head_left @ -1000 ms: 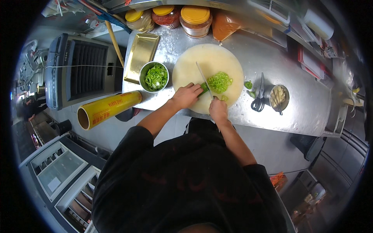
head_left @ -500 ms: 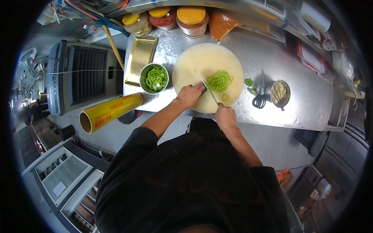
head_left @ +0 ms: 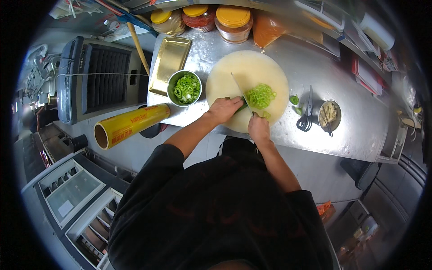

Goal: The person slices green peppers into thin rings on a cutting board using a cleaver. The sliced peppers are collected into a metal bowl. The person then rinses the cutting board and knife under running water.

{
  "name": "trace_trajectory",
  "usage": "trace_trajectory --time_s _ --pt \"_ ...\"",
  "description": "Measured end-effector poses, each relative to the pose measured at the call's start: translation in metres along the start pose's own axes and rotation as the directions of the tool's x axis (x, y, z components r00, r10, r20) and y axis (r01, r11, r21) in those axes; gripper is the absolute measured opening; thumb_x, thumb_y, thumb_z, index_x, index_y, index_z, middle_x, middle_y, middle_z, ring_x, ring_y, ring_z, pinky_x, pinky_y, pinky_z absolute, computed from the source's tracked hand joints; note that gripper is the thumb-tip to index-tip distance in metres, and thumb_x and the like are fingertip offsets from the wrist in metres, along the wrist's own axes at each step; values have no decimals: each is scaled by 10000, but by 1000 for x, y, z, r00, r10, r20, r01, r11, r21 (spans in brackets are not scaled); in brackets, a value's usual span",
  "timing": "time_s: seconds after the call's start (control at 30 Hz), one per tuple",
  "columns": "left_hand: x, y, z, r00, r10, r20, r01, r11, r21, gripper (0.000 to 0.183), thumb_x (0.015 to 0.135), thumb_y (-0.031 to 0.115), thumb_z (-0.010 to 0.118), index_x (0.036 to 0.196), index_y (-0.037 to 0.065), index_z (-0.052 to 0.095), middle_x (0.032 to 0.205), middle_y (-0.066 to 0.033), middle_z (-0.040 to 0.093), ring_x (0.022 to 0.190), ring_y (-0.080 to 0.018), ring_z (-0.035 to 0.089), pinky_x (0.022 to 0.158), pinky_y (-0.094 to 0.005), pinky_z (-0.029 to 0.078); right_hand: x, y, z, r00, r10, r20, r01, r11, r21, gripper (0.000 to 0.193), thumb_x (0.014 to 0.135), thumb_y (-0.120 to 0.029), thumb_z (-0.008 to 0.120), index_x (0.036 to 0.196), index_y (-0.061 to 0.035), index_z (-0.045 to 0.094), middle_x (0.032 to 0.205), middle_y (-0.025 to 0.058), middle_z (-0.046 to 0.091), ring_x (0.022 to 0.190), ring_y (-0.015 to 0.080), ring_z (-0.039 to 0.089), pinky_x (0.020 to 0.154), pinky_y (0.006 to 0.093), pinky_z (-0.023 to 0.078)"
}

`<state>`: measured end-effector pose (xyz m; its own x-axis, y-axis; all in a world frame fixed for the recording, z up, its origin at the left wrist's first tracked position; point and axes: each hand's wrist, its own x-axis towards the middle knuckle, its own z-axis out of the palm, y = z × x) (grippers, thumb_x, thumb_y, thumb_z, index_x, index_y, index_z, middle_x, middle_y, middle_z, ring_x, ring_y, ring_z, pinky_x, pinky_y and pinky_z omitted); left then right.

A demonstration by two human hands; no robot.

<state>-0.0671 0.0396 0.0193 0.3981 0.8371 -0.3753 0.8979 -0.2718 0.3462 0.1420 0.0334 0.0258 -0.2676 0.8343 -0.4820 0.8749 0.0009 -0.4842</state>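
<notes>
On a round, pale cutting board (head_left: 225, 69), my left hand (head_left: 224, 110) presses down on a green pepper (head_left: 242, 107), its fingers closed over it and hiding most of it. My right hand (head_left: 259, 129) grips the dark handle of a knife (head_left: 241, 90). The thin blade slants away to the left, just beside my left fingertips. Right of the blade lies a pile of sliced green pepper (head_left: 261, 95), with a loose piece nearer me. A steel container (head_left: 168, 93) left of the board holds more green slices.
Right of the board lie green pepper scraps (head_left: 294, 99), scissors (head_left: 308, 110) and a metal cup (head_left: 339, 126) with pale paste. A gold tray (head_left: 168, 60), lidded jars (head_left: 234, 24) and an orange-brown bag (head_left: 267, 30) stand behind. A yellow film roll (head_left: 130, 126) juts past the counter's left edge.
The knife and my right hand have slid slightly forward, away from me. My left hand keeps its hold on the pepper. The whole view has shifted a little.
</notes>
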Motion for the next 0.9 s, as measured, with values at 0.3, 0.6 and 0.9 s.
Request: trace_trajectory --time_s 0.3,0.6,0.9 --pt "-4 3 0 998 -17 -66 15 999 -30 374 915 90 582 1280 106 663 1333 -62 643 986 -314 735 807 -455 616 -51 2 -40 997 -69 26 70 997 -37 260 969 -106 586 1149 34 711 827 300 719 800 502 715 780 588 574" --pt "-6 2 -5 997 28 -73 -30 999 -30 401 903 74 594 1300 111 642 1225 -67 641 975 -317 726 810 -451 613 -11 8 -2 1000 -26 4 26 1000 -12 224 983 -135 589 1107 17 697 852 330 699 839 526 697 792 607 562" --pt "-10 3 2 995 -14 -101 9 999 -50 365 902 84 604 1263 114 650 1236 -61 643 991 -315 720 827 -460 611 -44 9 -24 994 -109 -22 109 994 5 234 960 -92 585 1114 37 706 834 306 716 791 510 706 759 595 569"
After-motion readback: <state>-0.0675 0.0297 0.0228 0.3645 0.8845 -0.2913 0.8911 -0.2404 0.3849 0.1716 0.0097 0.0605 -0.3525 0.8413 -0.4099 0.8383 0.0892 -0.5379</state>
